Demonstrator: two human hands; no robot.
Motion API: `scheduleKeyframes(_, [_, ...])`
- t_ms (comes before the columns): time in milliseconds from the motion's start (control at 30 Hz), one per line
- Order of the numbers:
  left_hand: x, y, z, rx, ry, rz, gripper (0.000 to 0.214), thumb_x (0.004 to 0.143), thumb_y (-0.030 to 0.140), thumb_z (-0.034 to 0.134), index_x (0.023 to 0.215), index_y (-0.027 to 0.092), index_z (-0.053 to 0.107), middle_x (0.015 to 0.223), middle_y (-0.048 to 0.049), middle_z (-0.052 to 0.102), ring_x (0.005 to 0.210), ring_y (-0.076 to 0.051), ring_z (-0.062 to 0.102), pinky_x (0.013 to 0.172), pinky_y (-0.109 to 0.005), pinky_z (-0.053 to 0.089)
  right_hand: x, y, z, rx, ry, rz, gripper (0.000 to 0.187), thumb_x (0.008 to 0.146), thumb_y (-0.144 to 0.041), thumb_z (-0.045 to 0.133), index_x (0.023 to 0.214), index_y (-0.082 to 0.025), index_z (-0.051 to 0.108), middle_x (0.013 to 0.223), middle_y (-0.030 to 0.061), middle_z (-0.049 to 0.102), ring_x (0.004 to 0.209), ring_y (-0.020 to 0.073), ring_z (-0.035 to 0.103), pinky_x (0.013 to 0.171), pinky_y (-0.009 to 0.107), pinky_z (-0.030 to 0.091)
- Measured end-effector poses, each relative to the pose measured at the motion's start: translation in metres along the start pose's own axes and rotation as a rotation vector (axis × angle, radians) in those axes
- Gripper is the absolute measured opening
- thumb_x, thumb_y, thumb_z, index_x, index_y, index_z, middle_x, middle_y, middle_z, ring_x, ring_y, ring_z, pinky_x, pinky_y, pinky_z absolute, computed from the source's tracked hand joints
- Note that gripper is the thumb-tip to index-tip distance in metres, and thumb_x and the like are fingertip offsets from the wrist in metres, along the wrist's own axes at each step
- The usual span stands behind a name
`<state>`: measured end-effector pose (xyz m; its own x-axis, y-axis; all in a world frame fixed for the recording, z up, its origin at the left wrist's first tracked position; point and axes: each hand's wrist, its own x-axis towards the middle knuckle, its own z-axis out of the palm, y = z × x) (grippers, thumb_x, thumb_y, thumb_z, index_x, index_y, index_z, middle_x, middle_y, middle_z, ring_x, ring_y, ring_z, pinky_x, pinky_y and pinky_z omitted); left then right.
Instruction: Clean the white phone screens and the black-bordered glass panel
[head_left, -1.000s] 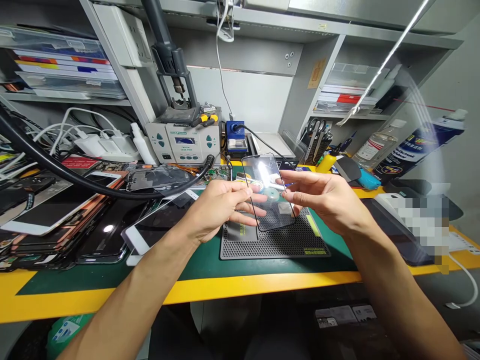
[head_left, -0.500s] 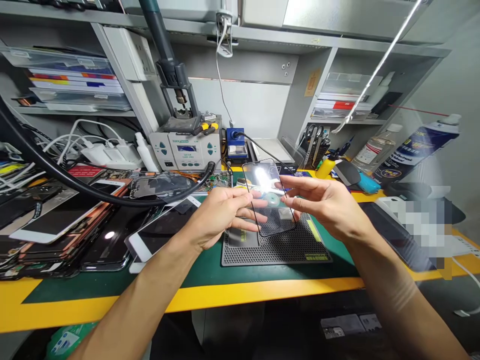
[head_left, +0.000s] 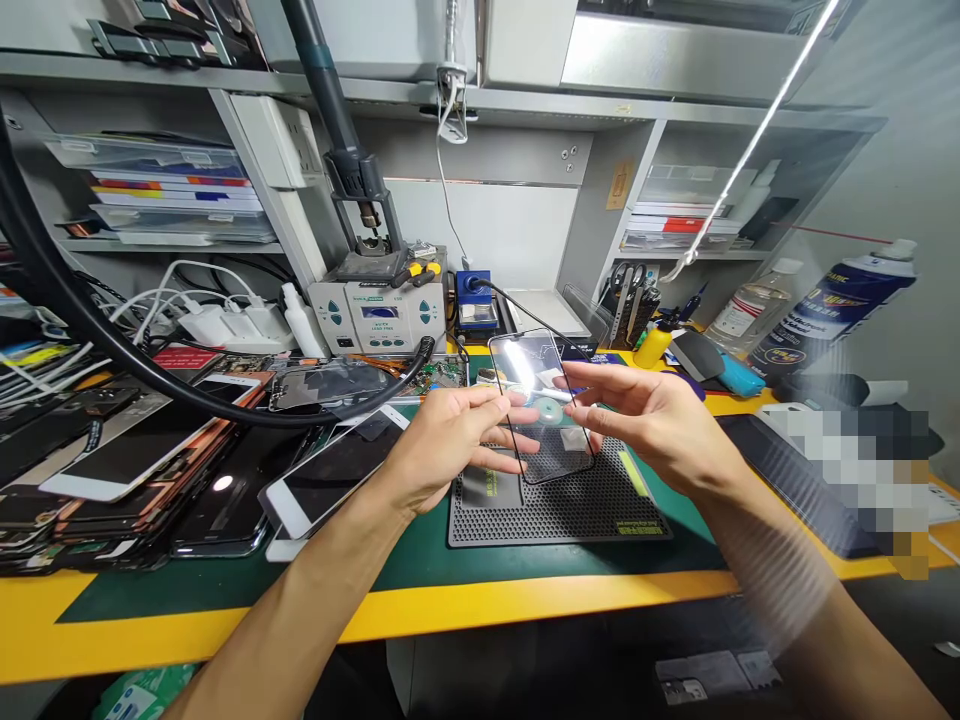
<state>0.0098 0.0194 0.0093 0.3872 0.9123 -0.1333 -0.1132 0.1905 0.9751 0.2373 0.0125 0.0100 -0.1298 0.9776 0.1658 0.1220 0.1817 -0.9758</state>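
Observation:
A clear, black-edged phone screen glass (head_left: 546, 462) is held up, tilted, above the workbench, and a bright reflection shows on its upper part. My left hand (head_left: 457, 440) grips its left edge between thumb and index finger; the other fingers spread out behind the glass and show through it. On the right edge, my right hand (head_left: 652, 415) holds it between thumb and fingers. Below lies a grey perforated mat (head_left: 559, 520) with yellow lettering. Through the glass I see a pale round roll (head_left: 550, 410) and a small white piece (head_left: 576, 440).
Stacked phones (head_left: 157, 430) and white-framed phones (head_left: 330, 480) crowd the left. A hot-air station (head_left: 382, 318) stands behind, its black hose (head_left: 202, 400) arching across the left. At right are a yellow bottle (head_left: 652, 345), a clear bottle (head_left: 754, 305) and a spray can (head_left: 832, 310).
The camera view has tilted slightly, so the scene sits a little lower and further right. Both hands still hold the glass in nearly the same pose.

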Motion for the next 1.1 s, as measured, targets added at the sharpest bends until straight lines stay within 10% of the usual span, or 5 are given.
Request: scheduleKeyframes(1100, [0.0014, 0.0009, 0.0030, 0.023, 0.031, 0.016, 0.016, 0.095, 0.019, 0.062, 0.102, 0.007, 0.071, 0.118, -0.0211, 0.075, 0.080, -0.028, 0.079, 0.062, -0.032, 0.066, -0.0006, -0.0017, 0.0026, -0.048, 0.044, -0.026, 0.049, 0.070, -0.026, 0.088, 0.117, -0.019, 0.079, 0.118, 0.0108, 0.075, 0.083, 0.0241, 0.068, 0.055, 0.033, 0.057])
